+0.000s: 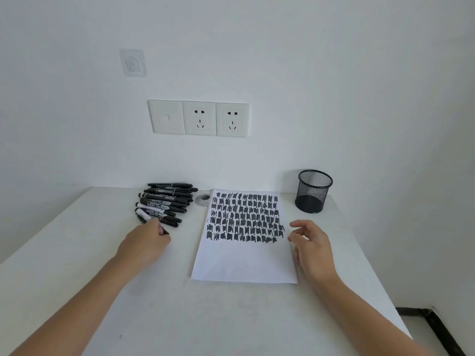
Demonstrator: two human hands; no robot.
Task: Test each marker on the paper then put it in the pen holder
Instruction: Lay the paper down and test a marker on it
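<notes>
Several black markers (pixel 164 202) lie in a pile at the back left of the white table (pixel 205 317). My left hand (pixel 146 242) reaches the near end of the pile, and its fingers curl round the nearest marker (pixel 168 222). A white sheet of paper (pixel 244 260) lies in the middle, its upper half covered with rows of black scribbles. My right hand (pixel 309 244) hovers at the paper's right edge, fingers loosely bent and holding nothing. The black mesh pen holder (pixel 313 191) stands at the back right, and I see no marker in it.
A round grey cable grommet (pixel 203 200) sits in the table between the pile and the paper. Wall sockets (pixel 199 118) and a clear adhesive hook (pixel 133 63) are on the white wall behind. The table's right edge drops off beside my right forearm.
</notes>
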